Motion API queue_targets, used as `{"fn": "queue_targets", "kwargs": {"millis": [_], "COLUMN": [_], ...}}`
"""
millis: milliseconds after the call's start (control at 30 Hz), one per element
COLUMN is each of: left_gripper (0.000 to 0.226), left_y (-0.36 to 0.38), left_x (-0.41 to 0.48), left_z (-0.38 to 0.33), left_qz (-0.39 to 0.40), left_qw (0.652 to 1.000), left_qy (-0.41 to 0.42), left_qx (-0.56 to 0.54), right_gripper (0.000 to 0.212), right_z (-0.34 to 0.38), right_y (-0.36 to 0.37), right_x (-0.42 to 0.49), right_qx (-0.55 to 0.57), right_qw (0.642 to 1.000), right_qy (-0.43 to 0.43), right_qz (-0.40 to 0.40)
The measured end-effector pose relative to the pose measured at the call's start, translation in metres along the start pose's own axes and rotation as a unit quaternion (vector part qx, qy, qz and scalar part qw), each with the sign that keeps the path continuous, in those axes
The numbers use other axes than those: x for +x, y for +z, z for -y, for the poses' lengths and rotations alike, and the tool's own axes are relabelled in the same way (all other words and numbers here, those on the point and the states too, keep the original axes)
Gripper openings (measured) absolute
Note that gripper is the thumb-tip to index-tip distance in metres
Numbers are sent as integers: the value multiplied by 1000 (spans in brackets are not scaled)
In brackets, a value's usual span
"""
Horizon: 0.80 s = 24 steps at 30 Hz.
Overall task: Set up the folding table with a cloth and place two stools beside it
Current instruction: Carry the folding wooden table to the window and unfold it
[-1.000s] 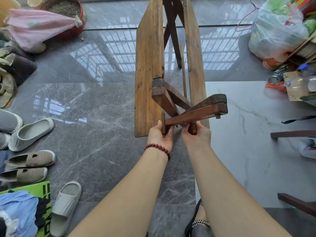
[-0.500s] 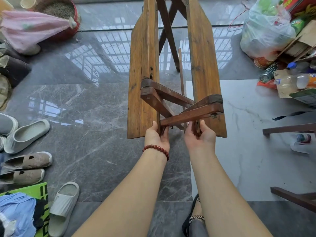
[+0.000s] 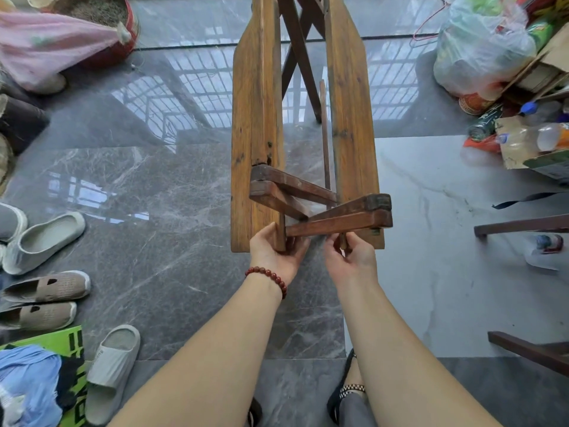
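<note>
A wooden folding table (image 3: pixel 255 124) stands half unfolded on the marble floor, its two plank halves hanging apart with dark crossed braces (image 3: pixel 335 223) between them. My left hand (image 3: pixel 274 254), with a red bead bracelet on the wrist, grips the near bottom edge of the left plank. A little to its right, my right hand (image 3: pixel 351 257) pinches a thin wooden piece under the right brace. Dark wooden legs of stools (image 3: pixel 523 226) poke in at the right edge. No cloth for the table shows.
Several slippers and shoes (image 3: pixel 46 238) lie along the left. A pink cloth bag (image 3: pixel 55 47) and a red basin are at the top left. Plastic bags (image 3: pixel 480 47), bottles and cardboard pile up at the top right. My feet are below.
The two plank halves have spread farther apart and the crossed braces have opened wider. Both hands have stayed at the near bottom end, moving apart with the planks.
</note>
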<state>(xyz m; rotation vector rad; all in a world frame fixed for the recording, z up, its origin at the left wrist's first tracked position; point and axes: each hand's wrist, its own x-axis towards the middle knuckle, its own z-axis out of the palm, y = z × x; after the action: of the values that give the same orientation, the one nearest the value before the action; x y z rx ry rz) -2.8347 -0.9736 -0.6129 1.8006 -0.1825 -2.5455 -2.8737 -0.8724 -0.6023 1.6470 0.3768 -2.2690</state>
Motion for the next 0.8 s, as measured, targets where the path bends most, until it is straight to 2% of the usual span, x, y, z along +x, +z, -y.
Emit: {"fn": "queue_targets", "kwargs": {"millis": [100, 300, 333, 367, 400, 433, 467, 500, 533, 600, 700, 733, 800], "left_gripper": [48, 61, 59, 55, 50, 46, 43, 42, 42, 41, 43, 44, 42], "left_y": [9, 12, 12, 13, 13, 14, 14, 14, 14, 14, 17, 18, 20], "left_x": [2, 9, 11, 11, 11, 12, 12, 12, 12, 12, 11, 10, 9], "left_z": [2, 3, 3, 2, 1, 0, -1, -2, -3, -5, -5, -5, -7], "left_qz": [-3, -34, -42, -52, -61, -66, -68, -70, -70, -67, -68, -69, -74], "left_qw": [1000, 999, 999, 998, 998, 998, 997, 997, 997, 997, 997, 997, 997], "left_qy": [18, 34, 29, 26, 23, 22, 21, 22, 23, 29, 31, 30, 25], "left_qx": [12, 21, 11, 4, 2, 1, -1, -3, -3, -1, -4, -1, 16], "right_gripper": [27, 28, 26, 23, 20, 20, 22, 26, 27, 23, 17, 17, 20], "right_z": [0, 1, 1, 0, 1, 0, -1, -3, -4, -2, 1, 1, 2], "right_y": [-1, 5, 6, 5, 3, 0, -4, -5, -6, -3, -4, -2, 0], "right_x": [6, 5, 4, 2, 3, 7, 11, 15, 16, 13, 7, 4, -2], "right_qx": [-8, -23, -55, -137, -259, -325, -355, -350, -375, -474, -554, -573, -585], "right_qw": [1000, 1000, 998, 989, 961, 936, 920, 920, 910, 859, 800, 783, 771], "right_qy": [1, 0, -15, -51, -97, -129, -161, -166, -172, -191, -228, -240, -253], "right_qz": [-5, 15, 16, 12, -2, -28, -49, -56, -39, -24, -20, -19, -14]}}
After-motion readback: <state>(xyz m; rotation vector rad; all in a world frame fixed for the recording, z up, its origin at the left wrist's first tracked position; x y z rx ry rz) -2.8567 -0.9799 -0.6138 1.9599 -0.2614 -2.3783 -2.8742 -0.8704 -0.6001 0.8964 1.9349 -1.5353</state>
